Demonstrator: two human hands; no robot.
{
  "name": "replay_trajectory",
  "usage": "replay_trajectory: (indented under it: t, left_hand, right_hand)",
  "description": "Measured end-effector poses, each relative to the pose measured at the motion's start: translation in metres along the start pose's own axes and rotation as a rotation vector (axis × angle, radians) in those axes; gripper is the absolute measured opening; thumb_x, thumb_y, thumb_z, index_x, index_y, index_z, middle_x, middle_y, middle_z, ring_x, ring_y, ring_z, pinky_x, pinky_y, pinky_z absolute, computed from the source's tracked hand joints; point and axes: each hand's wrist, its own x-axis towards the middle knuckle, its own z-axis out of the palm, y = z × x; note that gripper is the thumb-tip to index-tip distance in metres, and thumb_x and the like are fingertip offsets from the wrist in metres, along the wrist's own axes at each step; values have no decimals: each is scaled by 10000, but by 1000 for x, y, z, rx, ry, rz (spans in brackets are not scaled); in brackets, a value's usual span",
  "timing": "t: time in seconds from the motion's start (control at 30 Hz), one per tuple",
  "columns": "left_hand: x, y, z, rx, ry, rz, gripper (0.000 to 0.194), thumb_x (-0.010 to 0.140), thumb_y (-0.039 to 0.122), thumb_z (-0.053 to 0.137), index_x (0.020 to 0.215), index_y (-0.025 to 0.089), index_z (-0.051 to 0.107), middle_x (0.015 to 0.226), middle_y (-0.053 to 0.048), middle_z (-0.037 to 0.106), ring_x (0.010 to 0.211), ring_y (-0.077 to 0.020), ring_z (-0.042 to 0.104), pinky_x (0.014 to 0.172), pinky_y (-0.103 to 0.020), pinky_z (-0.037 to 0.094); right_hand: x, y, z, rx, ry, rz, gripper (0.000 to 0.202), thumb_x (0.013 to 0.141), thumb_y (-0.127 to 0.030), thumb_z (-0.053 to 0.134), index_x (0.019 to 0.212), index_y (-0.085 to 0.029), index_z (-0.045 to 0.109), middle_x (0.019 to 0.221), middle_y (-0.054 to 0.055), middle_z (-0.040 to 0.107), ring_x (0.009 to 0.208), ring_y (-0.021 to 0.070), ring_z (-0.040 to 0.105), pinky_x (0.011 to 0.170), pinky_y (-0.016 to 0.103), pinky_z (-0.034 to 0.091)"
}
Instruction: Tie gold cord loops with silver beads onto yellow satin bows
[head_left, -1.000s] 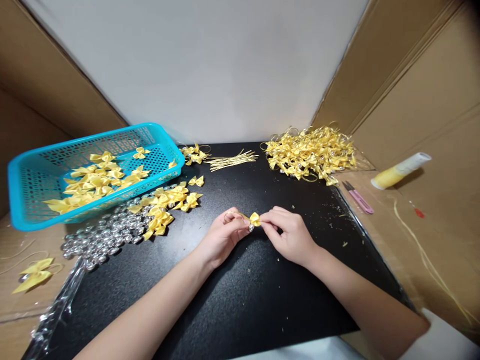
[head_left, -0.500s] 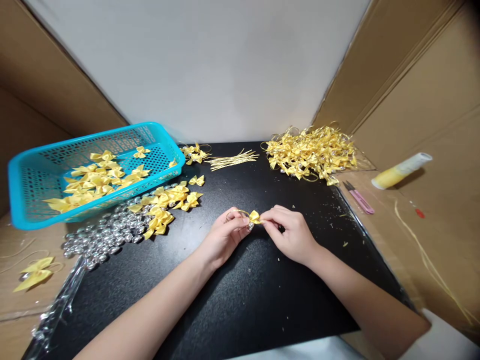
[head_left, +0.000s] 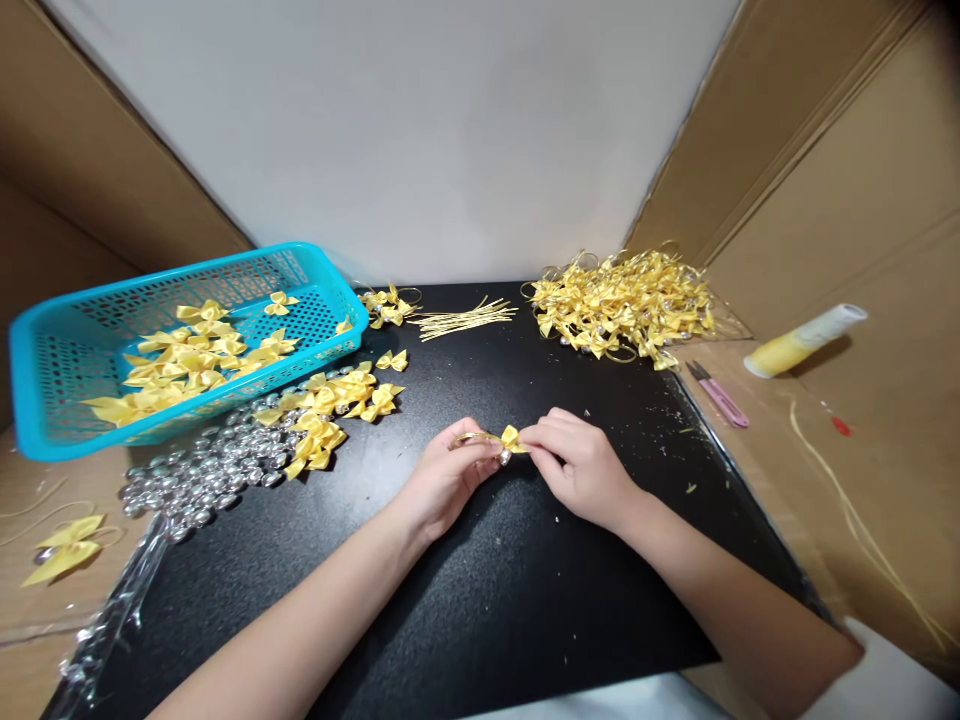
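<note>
Above the middle of the black table (head_left: 480, 600), a small yellow bow (head_left: 510, 437) is held between both hands. My left hand (head_left: 456, 470) pinches its left side, along with a loop of gold cord (head_left: 474, 436) that curves over the fingers. A small silvery bead (head_left: 505, 457) hangs just under the bow, by the left fingertips. My right hand (head_left: 577, 462) is closed, thumb and forefinger pinching the bow's right tail. Parts of the cord and bow are hidden by the fingers.
A blue basket (head_left: 30, 390) holding yellow bows (head_left: 202, 350) stands at left, beside silver beads (head_left: 217, 465) and more bows (head_left: 319, 440). Gold cords (head_left: 465, 319) lie at the back, a heap of corded bows (head_left: 622, 300) at back right, pink snips (head_left: 720, 395) and a roll (head_left: 806, 342) at right.
The cord loop has tilted lower and looks flatter. The right fingertips have shifted slightly left, closer over the bow's right side. Both hands still hold it.
</note>
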Motion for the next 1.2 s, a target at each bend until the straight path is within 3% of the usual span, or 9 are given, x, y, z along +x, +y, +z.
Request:
replay_trajectory:
  t: [0.43, 0.73, 0.83, 0.93, 1.03, 1.2]
  left_hand:
    - [-1, 0, 2, -30, 14, 63, 351, 527, 137, 858, 577, 148, 511, 568, 44, 619, 589, -72, 587, 614, -180, 474]
    - [-1, -1, 2, 48, 24, 141, 345, 517, 141, 859, 548, 145, 516, 569, 37, 608, 588, -74, 568, 608, -183, 453]
    - [0, -3, 0, 135, 91, 220, 297, 558, 172, 847, 562, 149, 551, 559, 28, 621, 574, -83, 565, 597, -190, 441]
    - [-1, -3, -1, 249, 184, 323, 258, 587, 187, 841, 591, 156, 585, 590, 10, 654, 592, -103, 589, 615, -207, 451]
    - [-5, -4, 1, 325, 190, 431, 257, 586, 189, 846, 595, 165, 590, 618, 11, 663, 610, -109, 603, 632, -213, 471]
    - [-9, -9, 4, 484, 138, 578, 199, 671, 217, 787, 627, 172, 598, 664, -2, 671, 660, -133, 634, 670, -243, 510]
  right_hand:
    - [0, -3, 8, 236, 133, 245, 118, 858, -149, 587, 776, -204, 654, 739, 27, 675, 694, 166, 622, 665, 299, 491]
    - [1, 3, 12, 276, 147, 283, 110, 824, -127, 636, 765, -214, 670, 791, 24, 658, 782, 185, 577, 746, 345, 466]
    - [-1, -1, 9, 133, 258, 296, 99, 819, -150, 645, 823, -236, 696, 890, 39, 638, 885, 213, 564, 816, 390, 449]
    - [-3, -10, 6, -69, 382, 154, 102, 803, -172, 664, 816, -259, 716, 887, 47, 583, 894, 225, 531, 814, 404, 429]
    - [-5, -16, 9, -174, 306, 36, 117, 802, -191, 681, 855, -282, 733, 906, 54, 592, 899, 237, 515, 808, 417, 412]
    - [-5, -15, 17, -270, 286, 102, 92, 849, -208, 648, 839, -249, 731, 935, 58, 601, 908, 229, 484, 801, 396, 396]
